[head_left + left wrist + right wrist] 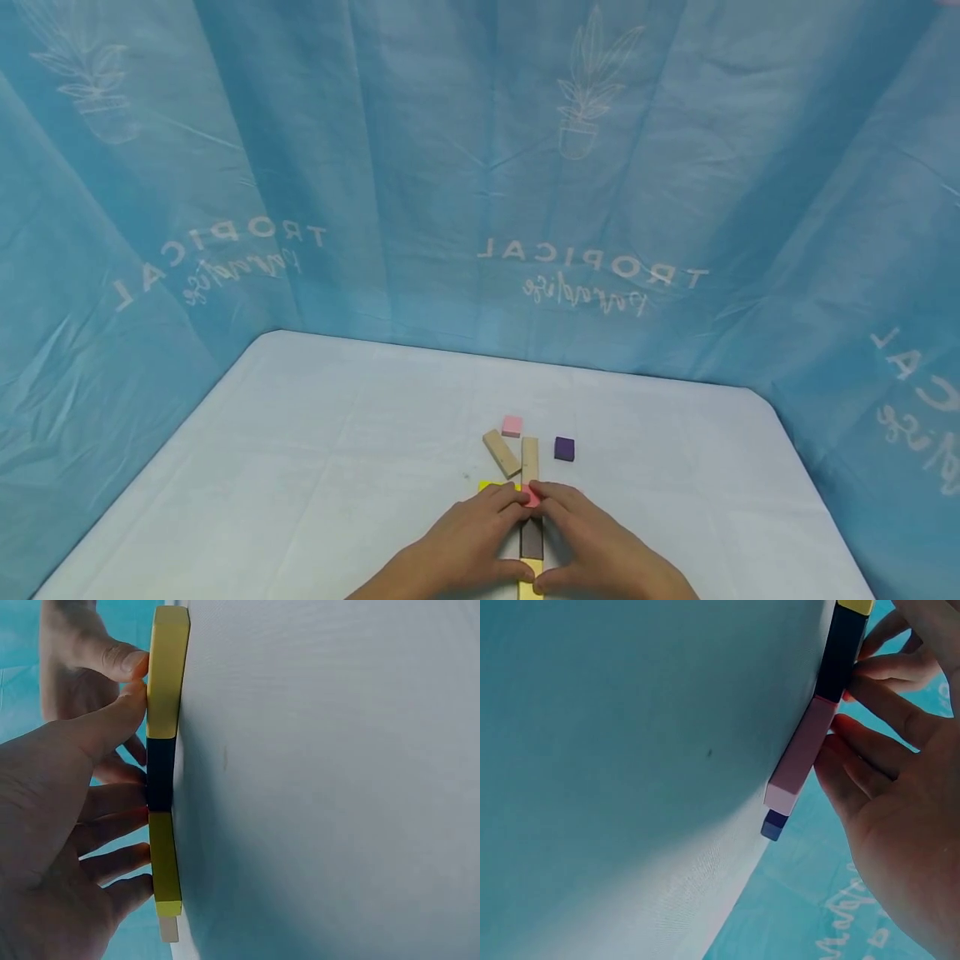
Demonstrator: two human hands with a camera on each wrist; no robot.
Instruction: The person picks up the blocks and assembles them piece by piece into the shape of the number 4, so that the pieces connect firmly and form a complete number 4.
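Observation:
A row of flat blocks runs away from me: a pale yellow block [529, 590], a dark block [532, 543], a red block [532, 498] and a light wooden block [530, 460]. My left hand [472, 537] and right hand [592, 542] lie on either side, fingers extended over the row. Both thumbs touch the pale yellow block; the fingertips meet around the red one. Under my left fingers, a bright yellow block [164, 859] sticks out to the left. Beneath my right fingers, a pink block [802, 746] shows in the right wrist view.
Beyond the hands lie a slanted wooden block [502, 453], a small pink block [512, 426] and a purple block [565, 448]. The white table [300, 467] is bordered by a blue curtain [435, 167] at the back and sides.

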